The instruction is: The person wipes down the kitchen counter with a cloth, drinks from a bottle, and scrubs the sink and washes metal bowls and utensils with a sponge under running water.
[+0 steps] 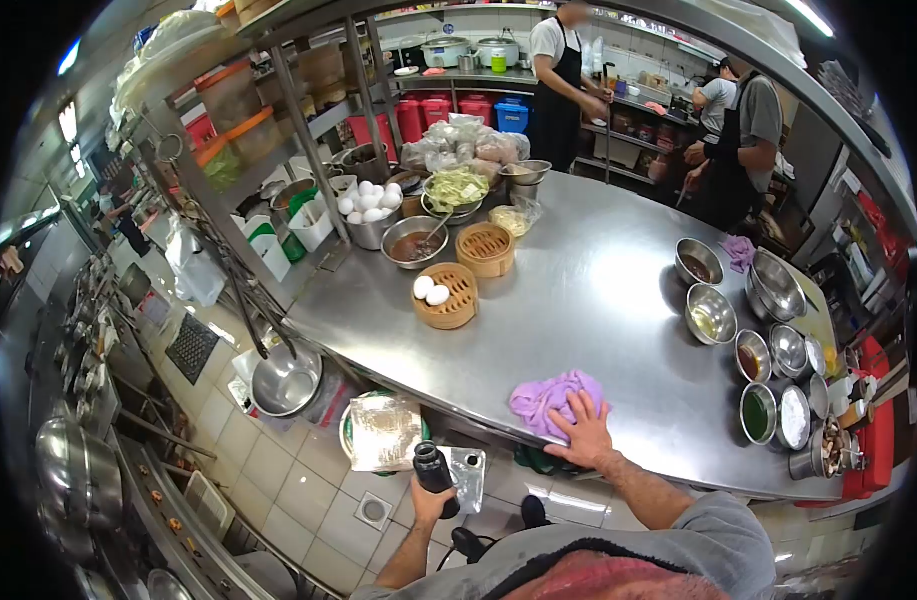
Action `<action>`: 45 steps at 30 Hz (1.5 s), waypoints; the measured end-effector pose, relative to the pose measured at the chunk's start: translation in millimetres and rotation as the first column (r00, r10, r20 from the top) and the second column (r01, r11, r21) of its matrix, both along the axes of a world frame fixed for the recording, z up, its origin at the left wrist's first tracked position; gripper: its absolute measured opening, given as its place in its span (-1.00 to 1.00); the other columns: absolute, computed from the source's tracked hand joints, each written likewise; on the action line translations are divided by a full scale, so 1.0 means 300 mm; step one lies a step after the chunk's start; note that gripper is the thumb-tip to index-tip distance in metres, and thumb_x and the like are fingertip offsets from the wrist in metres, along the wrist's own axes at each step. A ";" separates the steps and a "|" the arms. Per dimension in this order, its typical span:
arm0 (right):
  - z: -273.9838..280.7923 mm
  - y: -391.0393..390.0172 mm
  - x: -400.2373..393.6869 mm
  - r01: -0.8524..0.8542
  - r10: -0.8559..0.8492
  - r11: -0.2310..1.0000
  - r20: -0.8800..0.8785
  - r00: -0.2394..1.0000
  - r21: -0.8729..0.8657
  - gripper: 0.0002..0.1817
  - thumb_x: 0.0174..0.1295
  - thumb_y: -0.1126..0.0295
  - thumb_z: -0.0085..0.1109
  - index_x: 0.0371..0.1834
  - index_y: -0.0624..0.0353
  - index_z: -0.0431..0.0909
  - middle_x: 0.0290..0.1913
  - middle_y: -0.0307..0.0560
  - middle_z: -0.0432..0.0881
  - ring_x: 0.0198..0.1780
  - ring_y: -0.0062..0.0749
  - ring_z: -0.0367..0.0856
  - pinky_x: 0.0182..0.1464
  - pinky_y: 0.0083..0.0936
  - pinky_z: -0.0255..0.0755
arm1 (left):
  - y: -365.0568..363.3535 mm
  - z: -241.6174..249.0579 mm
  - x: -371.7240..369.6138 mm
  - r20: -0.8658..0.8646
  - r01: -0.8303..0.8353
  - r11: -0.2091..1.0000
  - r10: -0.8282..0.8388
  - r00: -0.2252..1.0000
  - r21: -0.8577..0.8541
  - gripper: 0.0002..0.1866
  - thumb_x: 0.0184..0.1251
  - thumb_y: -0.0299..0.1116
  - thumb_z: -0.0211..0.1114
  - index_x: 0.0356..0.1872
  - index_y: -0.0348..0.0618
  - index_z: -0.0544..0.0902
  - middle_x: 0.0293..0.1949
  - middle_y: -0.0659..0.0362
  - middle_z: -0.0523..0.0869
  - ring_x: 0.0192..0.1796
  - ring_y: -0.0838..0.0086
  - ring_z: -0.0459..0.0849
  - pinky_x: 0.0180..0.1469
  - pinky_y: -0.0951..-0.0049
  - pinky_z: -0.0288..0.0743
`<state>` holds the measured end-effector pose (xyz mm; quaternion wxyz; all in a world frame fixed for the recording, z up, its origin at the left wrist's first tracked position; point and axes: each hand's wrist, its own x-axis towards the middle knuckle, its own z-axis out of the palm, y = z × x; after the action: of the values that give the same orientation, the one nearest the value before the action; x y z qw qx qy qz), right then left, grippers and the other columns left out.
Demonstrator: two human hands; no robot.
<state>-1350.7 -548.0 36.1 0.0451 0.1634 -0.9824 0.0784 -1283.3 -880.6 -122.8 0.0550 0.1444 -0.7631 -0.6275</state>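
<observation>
When judging the purple cloth (536, 402), look near the front edge of the steel counter (578, 310), and find it bunched in loose folds beneath the right hand (581, 438). Notice also how to read that contact: splayed and laid over the right side of the bundle, not visibly pinching any fold. Well apart from it, see the left hand (433, 500) wrapped around a black bottle (430, 464), held tilted a little in front of the counter, above the tiled floor (318, 515). Expect a light, limp, soft cloth, apt to crumple or slide under a flat palm; cannot tell whether damp or dry. Best to spread the palm over the thick middle for sliding, or to gather a fistful of folds for lifting. Expect a stiffer, smoother feel from the bottle, perhaps slippery with a wet grip; cannot judge its weight, given dark walls hiding any contents. Best held around the body, below the narrower top. Treat as fragile the two eggs (437, 295) on the bamboo steamer (446, 317), farther back on the counter and well apart from the cloth.
</observation>
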 end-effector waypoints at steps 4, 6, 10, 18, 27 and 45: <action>-0.007 -0.002 -0.038 -0.063 0.053 0.994 0.112 0.992 0.084 -0.28 -0.10 -0.18 0.16 0.21 -0.28 0.28 0.35 0.09 -0.04 0.38 0.06 -0.21 0.18 0.35 -0.24 | 0.151 -0.179 -0.055 0.160 0.007 0.999 0.001 0.987 -0.050 -0.27 -0.50 -0.43 0.50 -0.12 -0.26 0.34 -0.23 0.02 0.57 -0.17 0.25 0.57 -0.07 0.34 0.45; -0.016 -0.006 -0.046 -0.061 0.052 0.993 0.093 0.994 0.099 -0.25 -0.16 -0.16 0.22 0.19 -0.28 0.30 0.35 0.08 -0.03 0.37 0.08 -0.18 0.16 0.36 -0.21 | 0.234 -0.191 -0.123 0.262 -0.004 0.998 0.021 0.965 -0.064 -0.26 -0.49 -0.43 0.49 -0.10 -0.27 0.32 -0.25 -0.02 0.59 -0.21 0.21 0.60 -0.11 0.33 0.47; -0.048 0.005 -0.073 -0.132 0.128 0.989 0.057 0.990 0.067 -0.27 -0.20 -0.12 0.28 0.13 -0.22 0.36 0.31 0.12 0.02 0.33 0.14 -0.11 0.12 0.38 -0.20 | 0.362 -0.205 -0.292 0.178 -0.004 0.999 -0.004 0.984 0.048 -0.20 -0.43 -0.47 0.45 0.04 -0.28 0.31 -0.11 -0.02 0.55 -0.04 0.22 0.54 0.03 0.36 0.39; -0.067 0.006 -0.098 -0.243 0.239 0.969 0.074 0.968 0.049 -0.28 -0.21 -0.08 0.30 0.10 -0.10 0.39 0.31 0.16 0.03 0.34 0.17 -0.13 0.14 0.38 -0.26 | 0.556 -0.515 -0.492 -0.012 -0.088 0.989 0.087 0.996 -0.120 -0.47 -0.13 -0.24 0.33 -0.08 -0.27 0.47 -0.11 -0.08 0.58 -0.03 0.07 0.54 -0.02 0.23 0.43; -0.071 0.005 -0.114 -0.253 0.247 0.966 0.099 0.964 0.049 -0.34 -0.19 -0.04 0.29 0.04 -0.06 0.44 0.34 0.14 -0.02 0.37 0.14 -0.18 0.17 0.37 -0.33 | 0.656 -0.567 -0.567 0.142 -0.022 0.991 0.041 0.989 -0.132 -0.50 -0.07 -0.28 0.26 -0.03 -0.26 0.46 -0.07 -0.09 0.56 -0.01 0.07 0.53 -0.01 0.27 0.44; -0.116 -0.038 -0.246 -0.192 0.208 0.965 -0.078 0.975 0.176 -0.47 0.22 -0.02 -0.14 0.24 -0.12 0.28 0.38 -0.01 -0.01 0.40 -0.02 -0.17 0.23 0.25 -0.23 | 0.003 -0.270 0.023 0.607 0.354 0.910 -0.158 0.779 -0.217 -0.17 -0.18 -0.13 0.44 0.17 -0.29 0.30 0.07 -0.13 0.47 0.12 0.10 0.45 0.16 0.29 0.32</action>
<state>-1424.6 -559.5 1.3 0.0700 0.2688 -0.9606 -0.0080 -1276.4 -879.6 -203.7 -0.2430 0.2101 -0.8470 -0.4237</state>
